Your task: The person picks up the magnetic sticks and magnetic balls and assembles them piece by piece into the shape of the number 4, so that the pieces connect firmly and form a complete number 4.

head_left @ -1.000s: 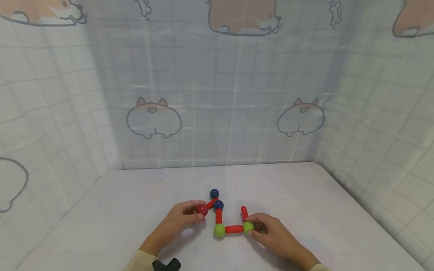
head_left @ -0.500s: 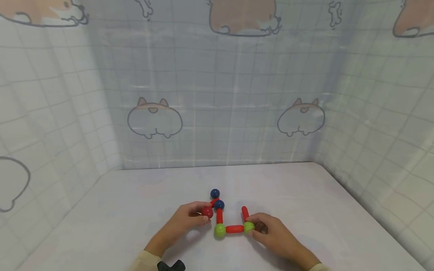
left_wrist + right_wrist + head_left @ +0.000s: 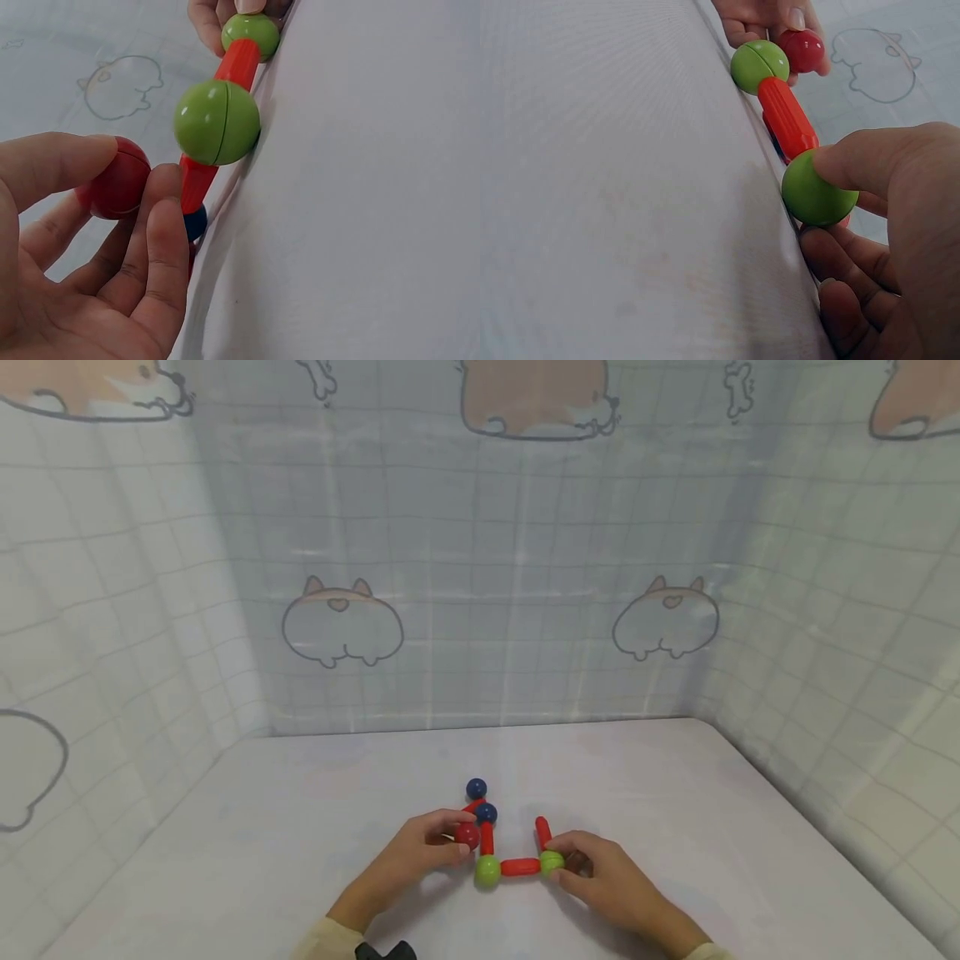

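My left hand (image 3: 420,852) pinches a red ball (image 3: 124,180) between thumb and fingers, just left of a green ball (image 3: 487,871). A red rod (image 3: 520,867) links that green ball to a second green ball (image 3: 819,191), which my right hand (image 3: 607,881) grips between thumb and fingers. From the held green ball, another red rod (image 3: 542,832) points away towards the back. Behind the left green ball, a red rod (image 3: 487,839) leads to a blue ball (image 3: 486,813). A further blue ball (image 3: 476,788) lies beyond, with a red rod (image 3: 474,806) partly hidden beside it.
The pieces sit on a white-covered table (image 3: 300,810). Walls of pale gridded cloth (image 3: 510,635) with dog drawings stand at the back and both sides. A dark strap piece (image 3: 386,952) shows at the left wrist.
My left hand has moved right and slightly nearer with the red ball, bringing it close to the left green ball and its rod. The right hand has stayed on its green ball.
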### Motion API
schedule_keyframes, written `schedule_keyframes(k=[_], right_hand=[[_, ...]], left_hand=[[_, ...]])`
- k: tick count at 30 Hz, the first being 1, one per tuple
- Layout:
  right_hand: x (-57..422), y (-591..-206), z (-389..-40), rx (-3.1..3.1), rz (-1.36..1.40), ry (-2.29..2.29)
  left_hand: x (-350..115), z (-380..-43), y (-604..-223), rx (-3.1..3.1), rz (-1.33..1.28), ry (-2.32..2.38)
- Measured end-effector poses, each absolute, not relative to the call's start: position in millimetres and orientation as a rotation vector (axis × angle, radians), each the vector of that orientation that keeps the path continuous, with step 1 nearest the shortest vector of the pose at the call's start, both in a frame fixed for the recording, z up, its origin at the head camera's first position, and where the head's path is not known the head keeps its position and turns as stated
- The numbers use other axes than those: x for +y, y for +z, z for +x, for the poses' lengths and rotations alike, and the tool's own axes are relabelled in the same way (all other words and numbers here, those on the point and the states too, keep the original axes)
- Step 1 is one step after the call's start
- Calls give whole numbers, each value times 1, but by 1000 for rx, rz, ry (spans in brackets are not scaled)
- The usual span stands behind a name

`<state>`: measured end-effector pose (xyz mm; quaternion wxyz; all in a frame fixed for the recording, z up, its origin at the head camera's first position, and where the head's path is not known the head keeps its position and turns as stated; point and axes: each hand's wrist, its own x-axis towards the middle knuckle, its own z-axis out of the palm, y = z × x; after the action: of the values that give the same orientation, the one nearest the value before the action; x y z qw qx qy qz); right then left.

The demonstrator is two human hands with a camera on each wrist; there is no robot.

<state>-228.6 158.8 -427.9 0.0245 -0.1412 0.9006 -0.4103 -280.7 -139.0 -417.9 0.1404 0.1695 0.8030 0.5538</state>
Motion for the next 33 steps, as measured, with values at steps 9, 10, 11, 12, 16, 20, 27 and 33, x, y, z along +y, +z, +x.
schedule_keyframes(k=[9,10,11,12,16,20,27,33], right_hand=[[158,-427,-229,2777,-438,-1279],[158,-427,-229,2778,-443,-1280],[158,-427,-229,2777,-446,-1280],[158,-427,-229,2778,-449,-1278],[159,-428,-229,2783,-443,-1264],[159,-429,-230,2777,-443,-1275],[161,-429,-230,2775,-449,-1285],[161,-427,-229,2776,-441,-1284]], left_hand=[[-135,-279,-418,2338,483,1570],[-135,-278,-418,2341,481,1568],[-135,-278,-417,2342,482,1568],[-135,-277,-417,2341,483,1568],[-134,-276,-417,2328,491,1574],[-133,-277,-417,2322,493,1576],[-130,-277,-417,2322,484,1569],[-130,-278,-416,2311,500,1578]])
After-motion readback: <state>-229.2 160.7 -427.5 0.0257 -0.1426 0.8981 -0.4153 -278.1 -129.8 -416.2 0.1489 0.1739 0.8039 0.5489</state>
